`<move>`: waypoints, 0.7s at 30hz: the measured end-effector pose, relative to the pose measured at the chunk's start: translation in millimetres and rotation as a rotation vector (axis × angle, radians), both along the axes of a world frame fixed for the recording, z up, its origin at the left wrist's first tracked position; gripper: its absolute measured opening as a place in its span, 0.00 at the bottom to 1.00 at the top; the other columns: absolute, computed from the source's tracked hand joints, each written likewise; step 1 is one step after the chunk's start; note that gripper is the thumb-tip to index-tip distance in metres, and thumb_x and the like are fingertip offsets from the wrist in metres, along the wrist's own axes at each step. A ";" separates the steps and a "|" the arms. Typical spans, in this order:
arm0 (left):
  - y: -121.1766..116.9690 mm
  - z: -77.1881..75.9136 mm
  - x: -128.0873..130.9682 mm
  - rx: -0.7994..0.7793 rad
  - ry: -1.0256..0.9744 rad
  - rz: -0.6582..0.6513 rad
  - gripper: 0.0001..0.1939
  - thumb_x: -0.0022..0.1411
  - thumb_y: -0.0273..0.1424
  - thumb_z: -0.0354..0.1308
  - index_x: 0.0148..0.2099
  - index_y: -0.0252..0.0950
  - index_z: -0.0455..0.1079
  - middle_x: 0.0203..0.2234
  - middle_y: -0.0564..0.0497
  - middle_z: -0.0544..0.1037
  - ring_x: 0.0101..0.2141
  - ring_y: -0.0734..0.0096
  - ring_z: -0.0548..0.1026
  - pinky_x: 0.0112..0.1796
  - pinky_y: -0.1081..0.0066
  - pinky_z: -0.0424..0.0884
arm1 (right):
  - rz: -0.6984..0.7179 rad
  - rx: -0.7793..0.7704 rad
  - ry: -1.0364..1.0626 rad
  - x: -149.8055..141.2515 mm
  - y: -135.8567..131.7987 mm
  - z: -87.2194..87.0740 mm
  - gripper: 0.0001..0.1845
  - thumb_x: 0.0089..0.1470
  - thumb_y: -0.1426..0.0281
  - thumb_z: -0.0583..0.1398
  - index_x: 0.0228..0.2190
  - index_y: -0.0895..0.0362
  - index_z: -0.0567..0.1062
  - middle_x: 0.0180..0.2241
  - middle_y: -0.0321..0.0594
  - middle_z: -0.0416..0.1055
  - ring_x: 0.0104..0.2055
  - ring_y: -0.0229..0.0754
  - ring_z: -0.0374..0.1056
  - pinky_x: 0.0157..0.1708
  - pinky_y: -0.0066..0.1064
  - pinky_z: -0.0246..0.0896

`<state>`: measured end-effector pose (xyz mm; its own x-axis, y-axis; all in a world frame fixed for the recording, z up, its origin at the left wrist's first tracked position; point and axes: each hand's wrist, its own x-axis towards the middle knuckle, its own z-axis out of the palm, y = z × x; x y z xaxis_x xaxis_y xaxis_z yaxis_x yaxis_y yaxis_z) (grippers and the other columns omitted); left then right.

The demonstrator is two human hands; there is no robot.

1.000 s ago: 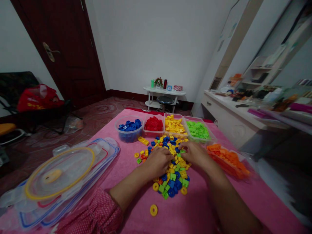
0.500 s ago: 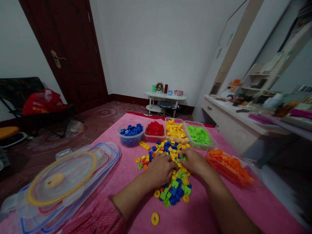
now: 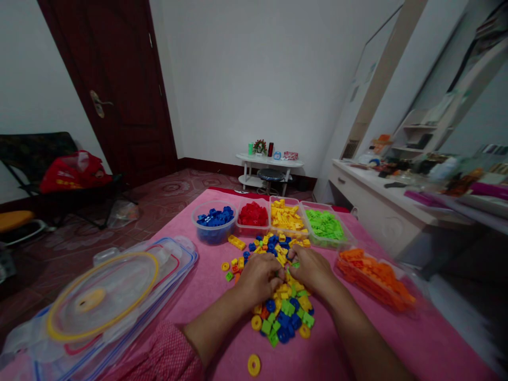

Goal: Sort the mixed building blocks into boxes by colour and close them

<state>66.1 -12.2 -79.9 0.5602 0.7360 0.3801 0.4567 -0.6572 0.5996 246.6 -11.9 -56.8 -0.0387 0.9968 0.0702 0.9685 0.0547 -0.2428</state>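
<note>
A mixed pile of plastic building blocks in yellow, blue, green and orange lies on the pink tablecloth. Over the left middle of the pile is my left hand, its fingers curled inward and closed; whatever they hold is hidden. My right hand reaches into the pile from the right, fingers bent down and drawn together. A green block shows at its fingertips, but I cannot tell whether it is gripped. A yellow ring lies apart, near the front.
Behind the pile stand tubs of blue blocks, red blocks, yellow blocks and green blocks. A tub of orange blocks is at the right. Stacked clear lids lie at the left. A white desk stands beyond.
The view has tilted up slightly, so everything sits a little lower. The fingers of my left hand have curled in more. Both hands stay at the pile.
</note>
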 end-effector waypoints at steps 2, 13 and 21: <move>0.1 0.4 -0.4 -0.017 -0.047 0.029 0.05 0.50 0.22 0.58 0.29 0.36 0.70 0.28 0.54 0.74 0.33 0.72 0.70 0.35 0.74 0.61 | 0.036 -0.013 0.005 -0.5 -1.7 0.8 0.14 0.43 0.70 0.60 0.36 0.53 0.71 0.37 0.36 0.75 0.40 0.44 0.70 0.32 0.28 0.49; 5.7 1.0 -3.2 -0.252 -0.443 0.131 0.09 0.61 0.30 0.52 0.42 0.36 0.69 0.26 0.54 0.73 0.29 0.73 0.72 0.31 0.75 0.65 | 0.077 0.108 0.174 -7.0 2.9 -3.9 0.17 0.40 0.76 0.58 0.36 0.54 0.74 0.38 0.40 0.76 0.42 0.48 0.70 0.36 0.33 0.58; 15.6 -2.5 -3.1 -0.500 -0.812 0.070 0.11 0.58 0.35 0.57 0.40 0.34 0.67 0.26 0.53 0.74 0.27 0.74 0.73 0.31 0.75 0.68 | -0.013 -0.133 1.375 -25.7 -3.1 21.9 0.16 0.46 0.67 0.60 0.39 0.57 0.71 0.20 0.31 0.70 0.16 0.32 0.62 0.15 0.22 0.57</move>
